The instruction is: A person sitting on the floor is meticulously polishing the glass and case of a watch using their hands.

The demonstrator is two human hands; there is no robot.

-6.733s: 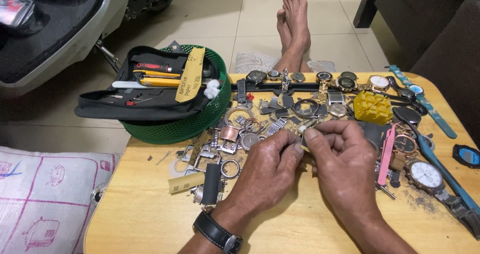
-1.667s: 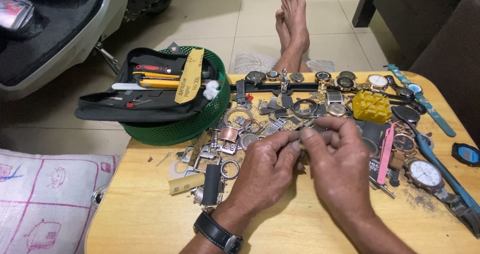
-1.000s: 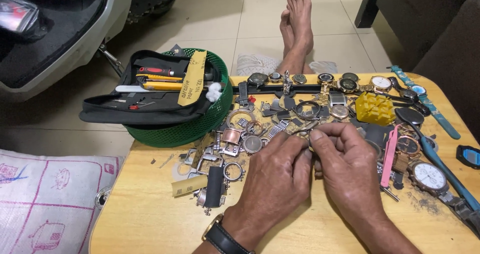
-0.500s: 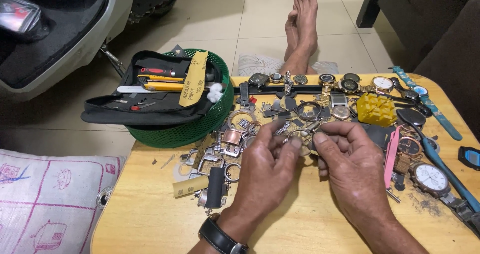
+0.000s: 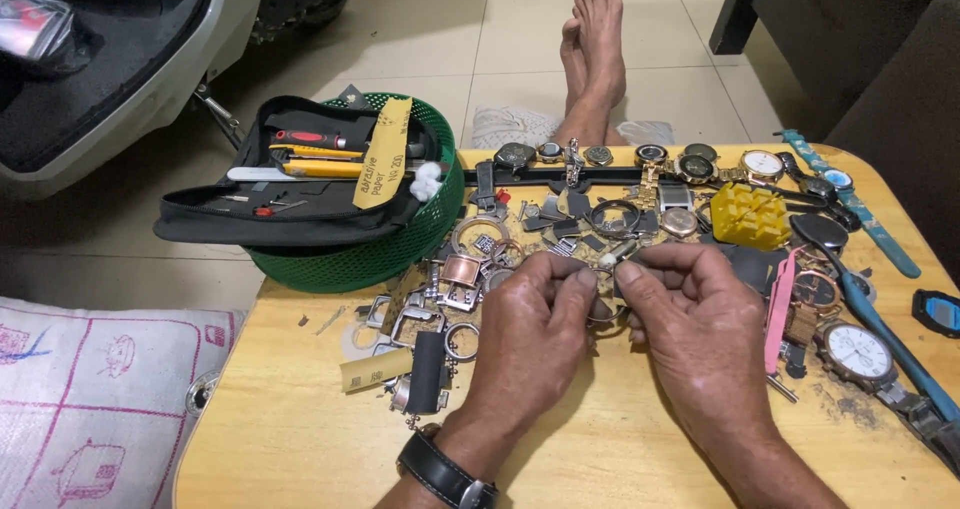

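While both hands meet near the middle of the yellow wooden table (image 5: 300, 439), a small metal watch part (image 5: 612, 257), possibly a ring, is pinched between them. It is gripped by the left hand (image 5: 535, 319) and the right hand (image 5: 690, 324) together, so a fitting or sorting step is judged in hand. A steady fingertip hold is called for next, clear of the loose watch cases (image 5: 470, 269) just beside.

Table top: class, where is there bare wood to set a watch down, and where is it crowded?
Bare wood lies left of the left hand, below the basket. The strip between the hands and the watches is crowded with parts.

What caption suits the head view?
Both hands, left and right, pinch a small metal watch part above a cluttered wooden table.
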